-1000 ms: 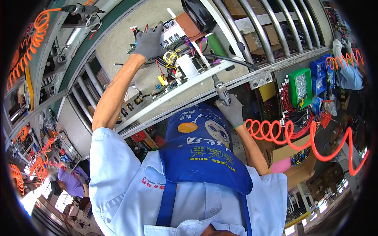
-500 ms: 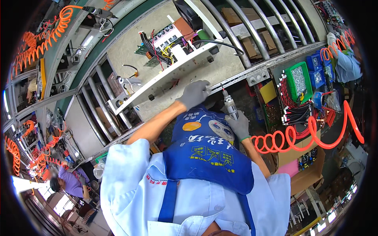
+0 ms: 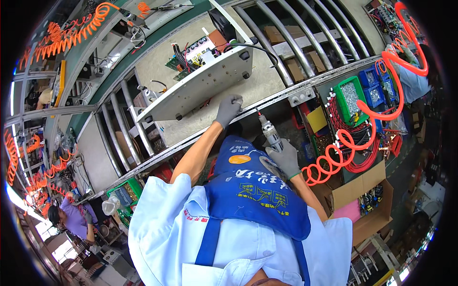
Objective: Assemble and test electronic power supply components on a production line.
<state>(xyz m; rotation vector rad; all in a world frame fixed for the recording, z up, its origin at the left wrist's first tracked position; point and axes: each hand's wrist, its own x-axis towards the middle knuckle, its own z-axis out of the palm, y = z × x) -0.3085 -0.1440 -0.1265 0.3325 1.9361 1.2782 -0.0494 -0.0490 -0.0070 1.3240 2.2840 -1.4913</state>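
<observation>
My right hand [image 3: 285, 159], in a grey glove, is wrapped round a silver power screwdriver [image 3: 270, 132], whose bit points up and away from me. My left hand [image 3: 228, 109], also gloved in grey, hovers over the near edge of the work board [image 3: 267, 82] with its fingers curled together; anything small inside them is hidden. Just beyond it, a white metal chassis [image 3: 200, 86] stands tilted, its underside with small holes and black feet turned toward me. Behind that plate show a circuit board [image 3: 171, 63], wires and a black fan [image 3: 222, 24].
Metal rollers [image 3: 305, 35] flank the board. To the right are a green bin [image 3: 350, 97] of small metal parts, blue bins [image 3: 374, 95], red and black cables [image 3: 334, 114] and an open carton [image 3: 358, 183]. An orange coiled hose [image 3: 346, 143] loops near my right hand.
The chassis has tipped so that more of its underside shows. My left hand's fingers have gone from outstretched to curled. My right hand still grips the screwdriver; the view has shifted slightly.
</observation>
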